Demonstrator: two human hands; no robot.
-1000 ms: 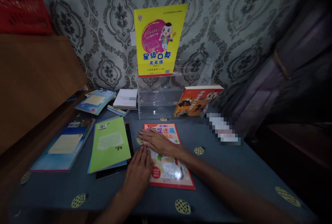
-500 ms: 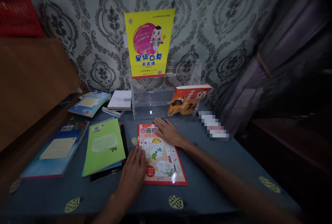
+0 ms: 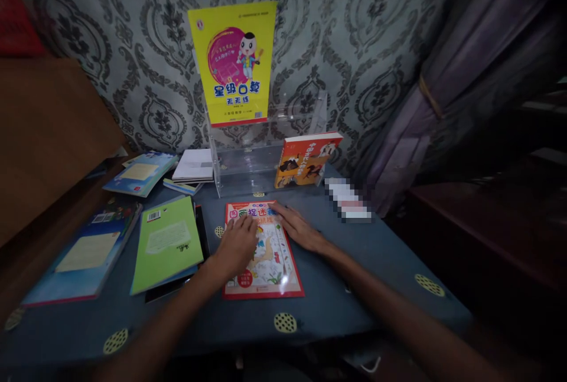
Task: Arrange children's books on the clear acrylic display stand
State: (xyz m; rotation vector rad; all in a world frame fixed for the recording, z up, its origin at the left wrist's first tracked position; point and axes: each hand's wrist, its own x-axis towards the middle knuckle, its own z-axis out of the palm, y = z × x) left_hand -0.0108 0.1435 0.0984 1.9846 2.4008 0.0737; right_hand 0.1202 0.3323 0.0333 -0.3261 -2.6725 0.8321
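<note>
A red-bordered picture book (image 3: 279, 287) lies flat on the dark blue tablecloth, its cover facing up. My left hand (image 3: 237, 245) rests over the upper left of its cover, fingers stretched forward and hiding part of the drawing. Along the book's upper right edge lies my right hand (image 3: 297, 229), fingers extended, with the fingertips over the end of the title. Neither hand is closed around anything. Just behind the book stands a clear acrylic rack (image 3: 239, 172), holding a yellow workbook (image 3: 241, 51) on its top tier and an orange-red book (image 3: 308, 160) at the lower right.
To the left lie a green book (image 3: 168, 240) on darker ones, a large blue book (image 3: 84, 258), another blue book (image 3: 142, 172) and white-covered books (image 3: 194, 165). A blurred-out white item (image 3: 348, 199) is right of the rack. A wooden cabinet (image 3: 48, 128) borders the left; a curtain (image 3: 407, 116) hangs right.
My left hand has moved from the book's left edge up onto its cover. My right hand has slid off the title toward the right edge. The whole view has shifted slightly.
</note>
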